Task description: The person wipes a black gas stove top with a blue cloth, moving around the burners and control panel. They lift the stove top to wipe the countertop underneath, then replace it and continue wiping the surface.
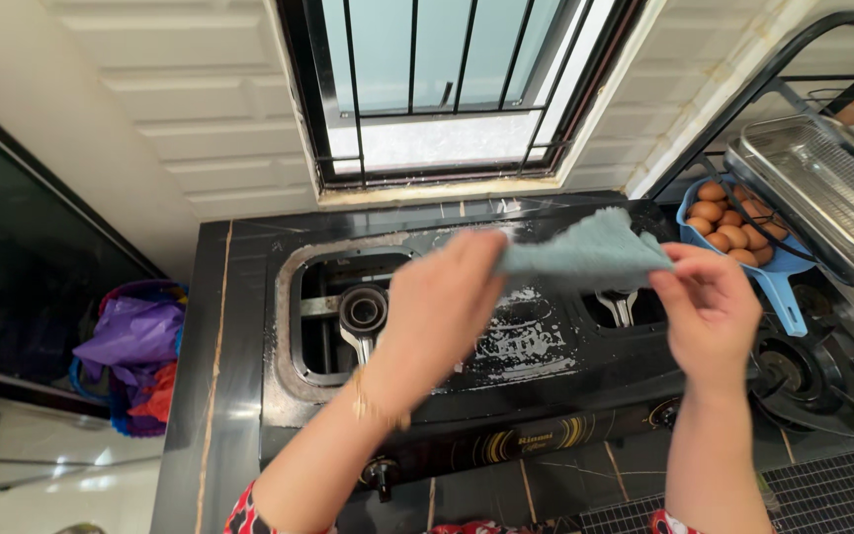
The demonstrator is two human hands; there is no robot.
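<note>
Seen from a camera worn on the head and looking down, two bare hands hold a pale blue-grey cloth [590,252] stretched in the air above a black glass gas stove [506,381]. The cloth sits just above the middle of the picture, toward one o'clock; it looks soft, thin and rumpled, with a wavy upper edge, and it is a little blurred. The left hand [442,302], just left of centre, is closed over the cloth's left end, its back turned to the camera and a thin gold bracelet [373,407] at the wrist. The right hand [709,307], at three o'clock, pinches the cloth's right corner between thumb and curled fingers. Beneath the hands, the stove top carries streaks of white foamy residue [526,341] between its two burner wells. The left burner [363,314], at nine o'clock from the centre, lies bare with no pan support. At two o'clock a blue tray of brown eggs [738,229] rests beside a clear plastic container [822,193] on a dark rack. At twelve o'clock is a barred window [447,79] set in white tiles. At eight o'clock, beside the counter, a basket holds purple bags [135,341].
</note>
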